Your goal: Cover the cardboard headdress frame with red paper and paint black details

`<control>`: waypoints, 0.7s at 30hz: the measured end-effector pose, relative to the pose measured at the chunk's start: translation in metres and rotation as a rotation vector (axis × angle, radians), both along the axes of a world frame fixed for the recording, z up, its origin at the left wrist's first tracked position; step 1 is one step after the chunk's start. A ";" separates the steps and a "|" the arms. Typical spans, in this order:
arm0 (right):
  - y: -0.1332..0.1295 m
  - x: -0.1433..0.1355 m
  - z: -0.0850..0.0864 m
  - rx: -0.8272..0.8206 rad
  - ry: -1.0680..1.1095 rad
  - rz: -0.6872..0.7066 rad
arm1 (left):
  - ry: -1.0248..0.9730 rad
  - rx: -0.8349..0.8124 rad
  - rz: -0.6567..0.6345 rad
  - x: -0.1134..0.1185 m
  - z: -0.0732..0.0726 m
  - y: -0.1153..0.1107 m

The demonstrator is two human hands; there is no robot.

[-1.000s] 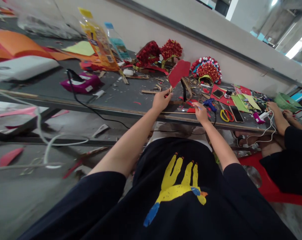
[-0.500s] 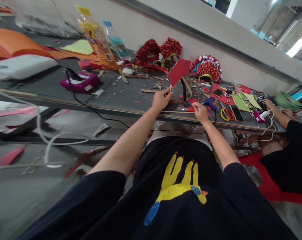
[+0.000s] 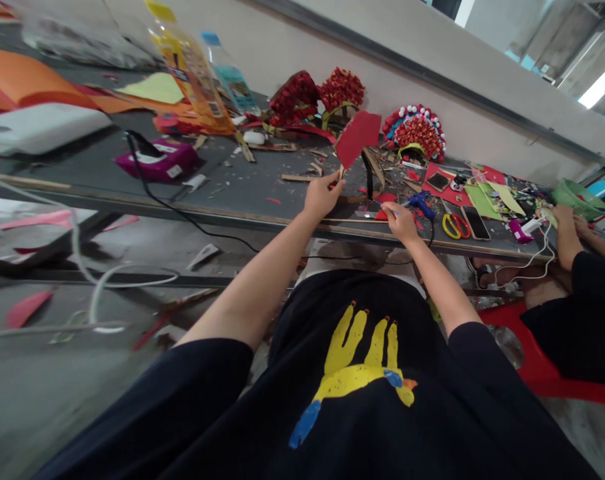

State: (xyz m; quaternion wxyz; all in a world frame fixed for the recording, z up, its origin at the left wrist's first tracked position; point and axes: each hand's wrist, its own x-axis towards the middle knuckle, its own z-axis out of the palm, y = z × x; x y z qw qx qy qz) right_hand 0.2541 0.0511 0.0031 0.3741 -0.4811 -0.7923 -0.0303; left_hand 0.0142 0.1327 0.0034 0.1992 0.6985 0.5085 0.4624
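Pinched in my left hand [image 3: 325, 195] is the lower end of a red paper piece [image 3: 358, 139], raised above the table. My right hand [image 3: 401, 221] is closed on a thin blue tool [image 3: 385, 207], its tip pointing left over red scraps near the table's front edge. Just behind that hand lies a blue glue gun [image 3: 421, 203]. A dark curved strip [image 3: 367, 175] stands between the two hands. To the right are scissors with yellow and red handles [image 3: 455, 226] and a phone [image 3: 475, 223].
Red decorated headpieces [image 3: 415, 133] stand along the wall. Bottles [image 3: 189, 73], a purple tissue pack [image 3: 157, 160] and a white device [image 3: 45, 128] are on the left. At the right, another person's hands are near a green basket [image 3: 577, 199]. A black cable hangs over the table edge.
The view has shifted slightly. The other person's hand on the right has moved nearer the white cable and plug. My hands keep nearly the same places and grips.
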 end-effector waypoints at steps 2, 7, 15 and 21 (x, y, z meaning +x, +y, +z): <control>0.000 0.000 0.000 0.012 0.005 0.005 | -0.008 0.001 0.029 0.001 0.000 -0.001; -0.001 -0.001 0.002 -0.028 0.007 -0.013 | -0.010 0.017 0.054 0.002 0.000 -0.001; -0.002 -0.002 0.002 -0.041 -0.025 -0.008 | -0.017 0.018 0.048 0.000 -0.002 0.002; -0.002 -0.002 0.001 -0.026 0.001 0.000 | -0.022 -0.005 0.025 0.000 0.000 -0.001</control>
